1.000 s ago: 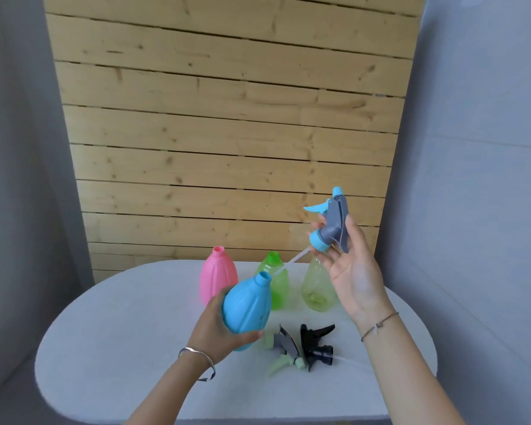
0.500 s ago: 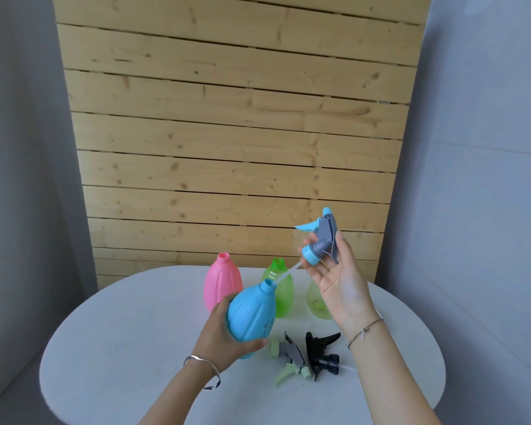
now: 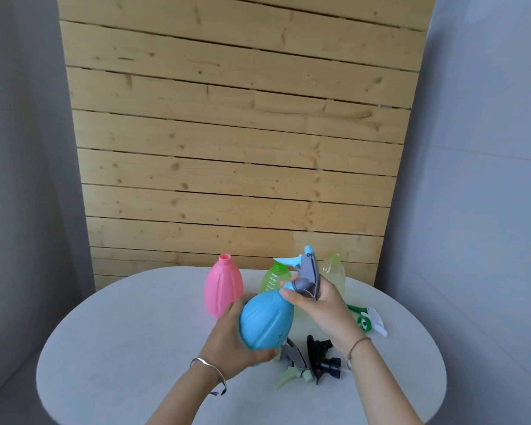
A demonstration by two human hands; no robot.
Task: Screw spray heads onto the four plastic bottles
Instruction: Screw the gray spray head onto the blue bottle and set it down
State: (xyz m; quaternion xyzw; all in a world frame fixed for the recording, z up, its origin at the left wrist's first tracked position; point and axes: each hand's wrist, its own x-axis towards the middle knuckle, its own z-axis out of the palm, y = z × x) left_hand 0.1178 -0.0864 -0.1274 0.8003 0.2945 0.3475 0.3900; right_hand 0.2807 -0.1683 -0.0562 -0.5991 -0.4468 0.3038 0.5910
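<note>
The left hand [image 3: 227, 342] is wrapped around the blue bottle [image 3: 265, 320], holding it tilted above the white table [image 3: 129, 348]. The right hand [image 3: 322, 305] has its fingers closed on the blue-and-grey spray head [image 3: 307, 276] sitting at the bottle's neck. The pink bottle [image 3: 223, 289] and two green ones stand behind, with loose spray heads lying near the front.

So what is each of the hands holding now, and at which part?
The left hand holds the blue bottle around its lower body. The right hand holds the blue and grey spray head at its collar, on the bottle's neck.
</note>
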